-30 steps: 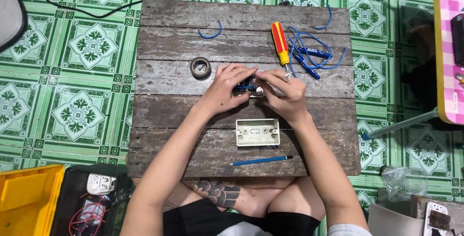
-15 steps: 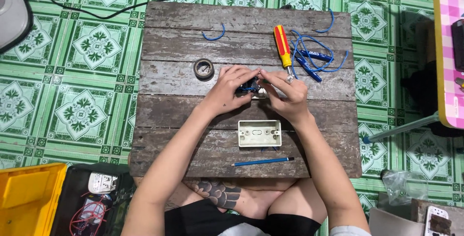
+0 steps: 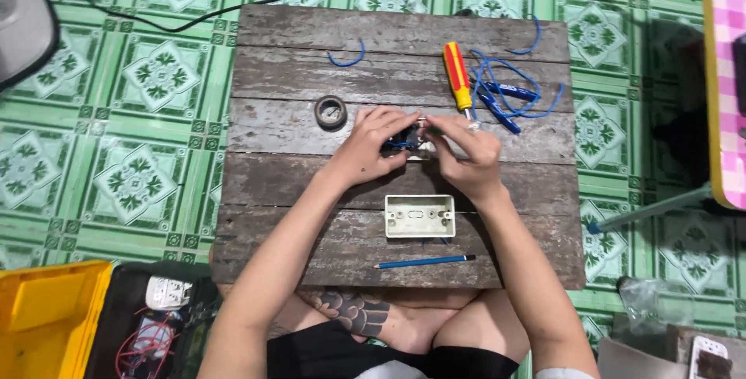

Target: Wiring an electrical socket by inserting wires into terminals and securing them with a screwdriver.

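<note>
Both hands grasp one small device with blue wires (image 3: 404, 144) over a weathered wooden board (image 3: 295, 177): left hand (image 3: 371, 146), right hand (image 3: 466, 158). A pale plastic box (image 3: 420, 216) (open side up) lies just below them.

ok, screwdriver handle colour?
Red and yellow handle on the screwdriver, lying on the wooden board; head view.

This looks like a home turned makeshift electrical workshop. The floor (image 3: 116, 115) is laid with green patterned tiles, and a low, weathered plank tabletop (image 3: 311, 185) sits right on it. Scattered there are a red-and-yellow screwdriver (image 3: 457, 76), loose blue wires (image 3: 513, 92), a roll of tape (image 3: 331, 112) and a plastic wall box (image 3: 420, 216). A yellow bin (image 3: 43, 317) of parts stands nearby.
</note>
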